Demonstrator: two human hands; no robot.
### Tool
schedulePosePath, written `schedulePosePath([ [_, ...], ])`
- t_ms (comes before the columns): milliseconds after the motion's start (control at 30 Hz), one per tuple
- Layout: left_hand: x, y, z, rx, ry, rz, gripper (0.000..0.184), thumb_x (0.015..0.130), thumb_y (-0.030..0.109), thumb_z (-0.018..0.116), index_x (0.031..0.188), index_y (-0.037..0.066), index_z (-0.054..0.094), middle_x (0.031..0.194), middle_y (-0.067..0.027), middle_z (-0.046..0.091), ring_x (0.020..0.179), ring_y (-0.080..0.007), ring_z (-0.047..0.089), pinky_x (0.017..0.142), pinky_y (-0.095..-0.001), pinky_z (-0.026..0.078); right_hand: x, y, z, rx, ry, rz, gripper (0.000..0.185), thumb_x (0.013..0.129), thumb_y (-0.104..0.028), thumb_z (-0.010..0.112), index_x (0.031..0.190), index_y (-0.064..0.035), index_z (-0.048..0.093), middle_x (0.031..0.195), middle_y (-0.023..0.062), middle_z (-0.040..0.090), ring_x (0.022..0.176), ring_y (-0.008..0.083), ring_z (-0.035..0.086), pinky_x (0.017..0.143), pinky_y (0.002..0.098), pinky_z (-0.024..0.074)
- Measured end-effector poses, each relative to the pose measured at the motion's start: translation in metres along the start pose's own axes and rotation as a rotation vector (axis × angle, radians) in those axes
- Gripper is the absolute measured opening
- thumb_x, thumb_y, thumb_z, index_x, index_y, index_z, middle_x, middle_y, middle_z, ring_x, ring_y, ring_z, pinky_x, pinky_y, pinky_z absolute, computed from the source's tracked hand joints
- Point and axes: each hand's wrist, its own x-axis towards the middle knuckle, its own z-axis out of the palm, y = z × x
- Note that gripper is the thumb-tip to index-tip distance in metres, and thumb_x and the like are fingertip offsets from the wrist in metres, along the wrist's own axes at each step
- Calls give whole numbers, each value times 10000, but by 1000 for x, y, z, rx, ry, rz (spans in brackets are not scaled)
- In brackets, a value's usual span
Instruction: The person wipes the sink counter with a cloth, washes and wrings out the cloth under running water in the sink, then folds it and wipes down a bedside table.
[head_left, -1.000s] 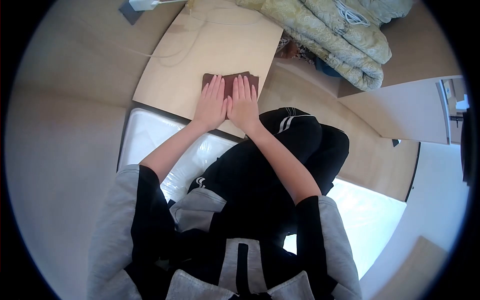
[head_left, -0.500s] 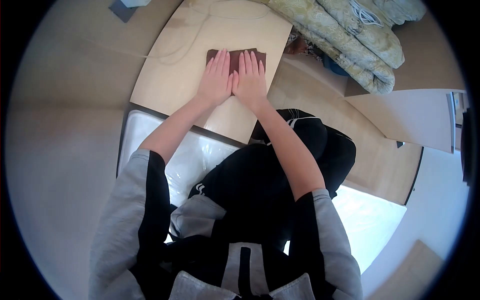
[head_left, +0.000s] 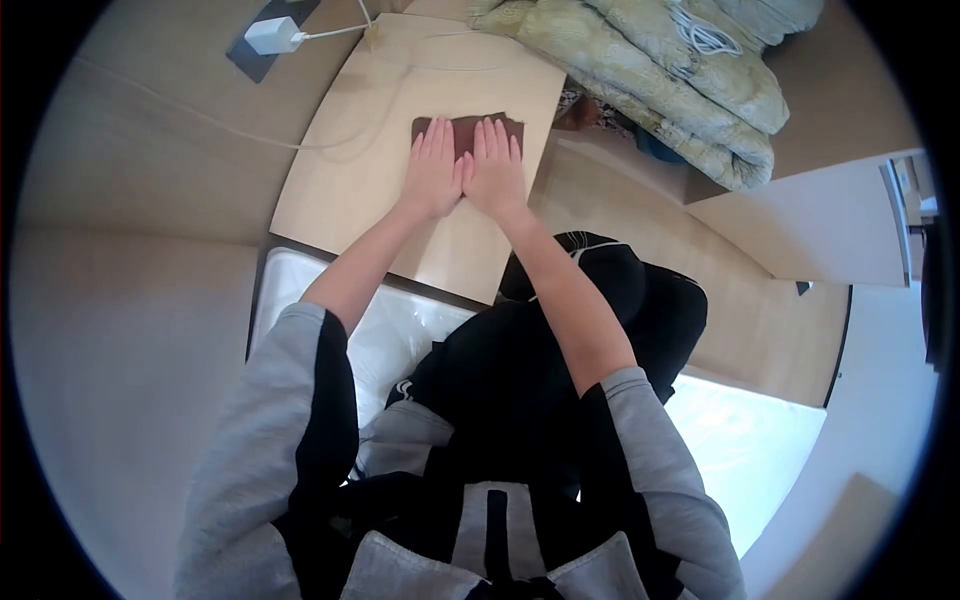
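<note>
A dark brown piece of cloth or leather [head_left: 464,136] lies flat on a light wooden tabletop [head_left: 340,190]; I cannot tell its exact material. My left hand [head_left: 433,172] rests palm down on its left part, fingers stretched forward. Beside it my right hand [head_left: 494,170] lies flat on the right part, fingers also extended. The thumbs meet near the middle, and brown shows between the hands and past the fingertips. Both palms hide the near part of the piece.
A white charger [head_left: 272,36] sits in a wall socket at the upper left, its cable trailing across the tabletop. A folded patterned quilt [head_left: 660,80] with a coiled white cable [head_left: 706,32] lies at the upper right. Plastic-covered white bedding [head_left: 400,325] is below the table edge.
The camera view has tilted, bringing the charger and more wall into sight. Both hands stay flat on the brown piece, sitting slightly nearer to me on it, with more of its far edge showing.
</note>
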Motion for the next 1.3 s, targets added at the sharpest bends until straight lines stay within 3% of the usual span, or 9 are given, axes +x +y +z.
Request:
schedulePosePath([
  [167,-52,23,-15,-78,0,40,603,916,261,334,1378,-101,194,1462,-232,192,1380,-318,155,1120,-440,128,-50,-14,-19,112,-25,5,573,868,-275,408,1337,50,350,1401,186,354,1340,304,269,1089,463,204],
  [433,-106,46,-31,-48,-29,50,591,895,234,366,1371,-90,230,1449,-230,225,1372,-317,179,1116,-434,147,-99,-31,-48,83,-201,8,613,867,-296,404,1377,29,299,1452,163,274,1370,291,196,1108,448,146],
  [933,-24,26,-11,-58,28,66,583,898,251,358,1380,-57,240,1461,-184,231,1372,-276,194,1126,-408,139,-29,5,-16,75,-60,8,562,867,-267,419,1347,17,351,1407,166,349,1343,290,268,1088,472,209],
  [1300,23,11,9,-24,22,57,578,914,272,324,1385,-50,235,1469,-176,216,1380,-266,172,1128,-400,134,7,24,10,9,-27,50,557,871,-291,414,1347,-5,373,1412,144,355,1332,276,287,1090,442,201],
])
